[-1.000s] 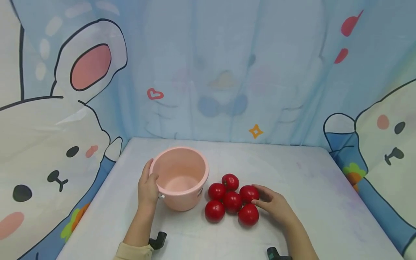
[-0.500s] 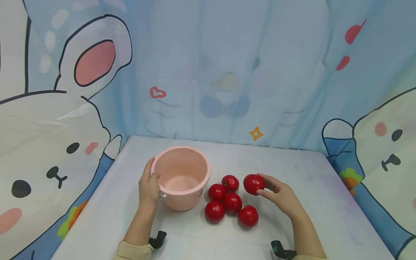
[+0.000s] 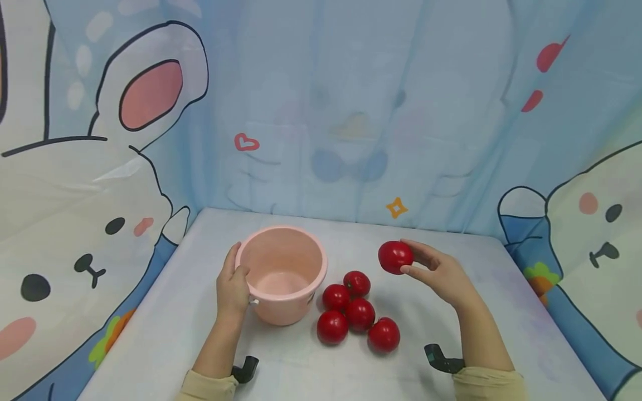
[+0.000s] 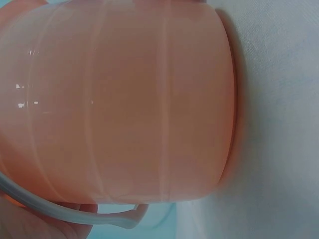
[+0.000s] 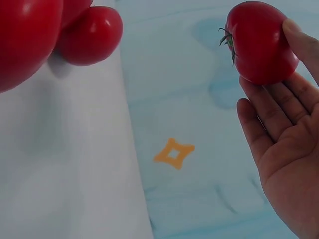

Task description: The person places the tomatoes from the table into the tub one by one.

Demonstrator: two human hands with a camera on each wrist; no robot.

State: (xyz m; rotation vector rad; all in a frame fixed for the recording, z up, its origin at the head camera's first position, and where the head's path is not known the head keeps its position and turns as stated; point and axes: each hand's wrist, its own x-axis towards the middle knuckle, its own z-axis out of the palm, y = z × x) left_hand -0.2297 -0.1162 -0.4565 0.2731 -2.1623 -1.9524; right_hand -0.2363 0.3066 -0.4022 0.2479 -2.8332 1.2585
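My left hand [image 3: 232, 292] grips the rim of a pink bucket [image 3: 283, 312], its thumb over the edge. In the left wrist view the bucket's ribbed wall [image 4: 129, 99] fills most of the picture, and its pale handle [image 4: 75, 215] crosses in front of part of the hand. Between the thumb and fingers of my right hand [image 3: 443, 275] is a red tomato [image 3: 395, 257], raised over the table to the right of the bucket. The right wrist view shows green sepals on this tomato. Several more red tomatoes [image 3: 360, 314] lie clustered just right of the bucket.
A white-covered table [image 3: 451, 245] bears everything. Behind it hangs a blue cartoon curtain [image 3: 351, 111], which continues along both sides. Each wrist wears a black mount [image 3: 244, 370] that juts out low over the table.
My right hand has taken a tomato from the right side of the cluster and lifted it up and away from the others. The left hand stays on the bucket.
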